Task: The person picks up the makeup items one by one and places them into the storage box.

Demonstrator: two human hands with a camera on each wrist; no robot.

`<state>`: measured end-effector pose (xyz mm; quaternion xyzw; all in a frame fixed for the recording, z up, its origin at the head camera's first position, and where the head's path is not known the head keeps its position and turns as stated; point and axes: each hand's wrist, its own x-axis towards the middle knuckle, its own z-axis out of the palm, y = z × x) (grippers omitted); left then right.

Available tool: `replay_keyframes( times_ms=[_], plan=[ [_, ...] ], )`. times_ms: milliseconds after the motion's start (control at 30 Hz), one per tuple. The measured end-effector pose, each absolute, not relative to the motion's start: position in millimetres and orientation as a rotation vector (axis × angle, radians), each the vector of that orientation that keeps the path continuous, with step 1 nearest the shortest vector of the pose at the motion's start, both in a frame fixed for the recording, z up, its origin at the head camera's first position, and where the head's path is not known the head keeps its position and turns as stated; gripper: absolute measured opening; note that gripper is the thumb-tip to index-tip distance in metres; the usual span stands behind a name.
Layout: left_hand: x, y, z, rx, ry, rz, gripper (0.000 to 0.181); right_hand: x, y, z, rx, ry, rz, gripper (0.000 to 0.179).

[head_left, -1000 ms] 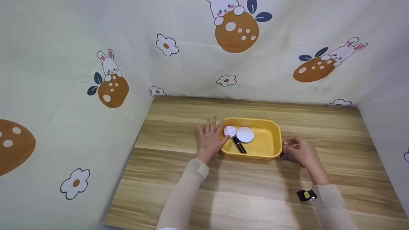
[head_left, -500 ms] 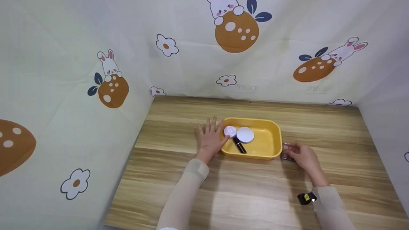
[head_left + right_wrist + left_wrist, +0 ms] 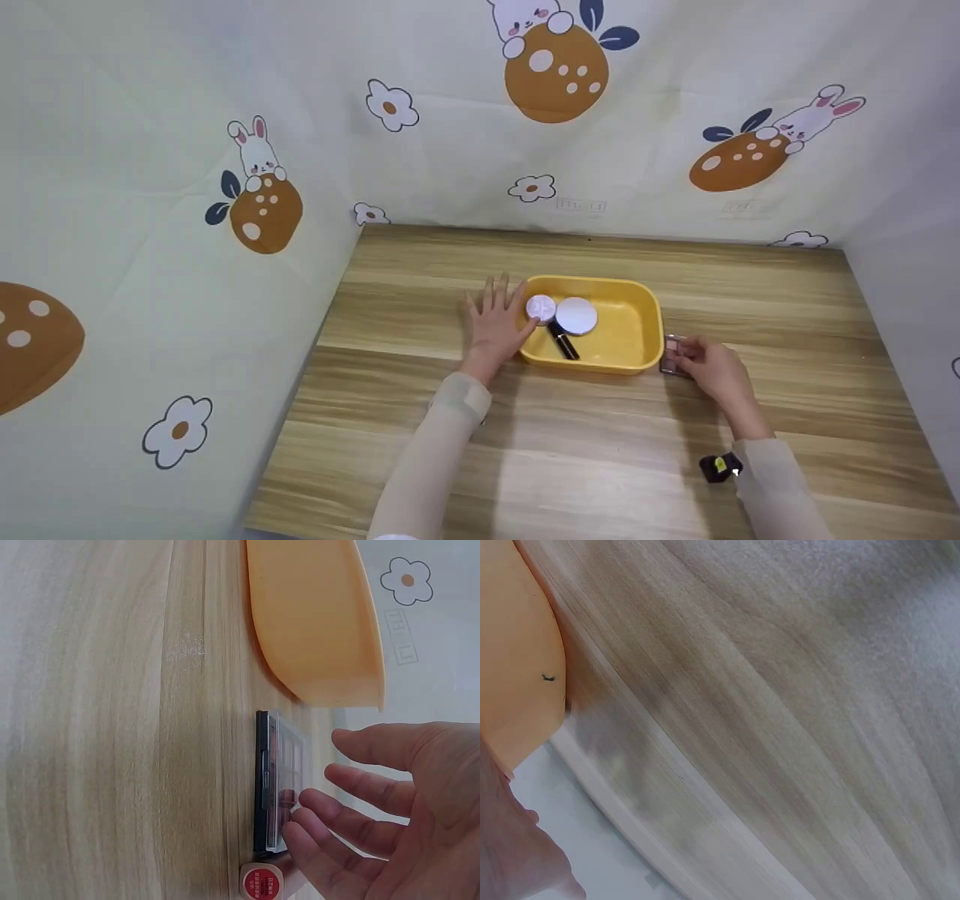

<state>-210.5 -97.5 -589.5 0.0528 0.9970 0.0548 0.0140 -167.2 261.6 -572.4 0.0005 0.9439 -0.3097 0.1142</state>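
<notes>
palette: part-hidden | red-ended tube: cropped | wall marks: perhaps lettering, illegible

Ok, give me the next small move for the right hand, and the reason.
I'd probably have the right hand pinch the makeup palette by its edges. It lies on the table just right of the yellow tray, and the fingers are over it without gripping it. The tray's right side also has bare space that might take it.

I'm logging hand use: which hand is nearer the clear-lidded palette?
Right. The right hand is at the palette, its fingers close against the clear lid; the left hand is across the yellow tray, at its opposite end.
</notes>
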Motion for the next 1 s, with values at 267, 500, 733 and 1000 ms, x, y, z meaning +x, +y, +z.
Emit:
replay_keyframes(
  times_ms=[267,500,733,1000],
  plan=[
    [-210.3,-97.2,-589.4,0.162,3.095,0.136,0.072,-166.3,262.0,-572.2,-0.021,2.815,-0.908,0.039],
    [-209.8,-97.1,-588.7,0.166,3.098,0.156,0.071,-165.7,261.8,-573.5,-0.019,2.829,-0.897,0.039],
    [-209.2,-97.6,-588.4,0.165,3.100,0.169,0.070,-163.3,260.6,-572.9,0.008,2.853,-0.855,0.044],
    [-210.1,-96.6,-588.8,0.147,3.091,0.176,0.071,-160.8,258.0,-571.1,0.077,2.874,-0.775,0.047]
  ],
)
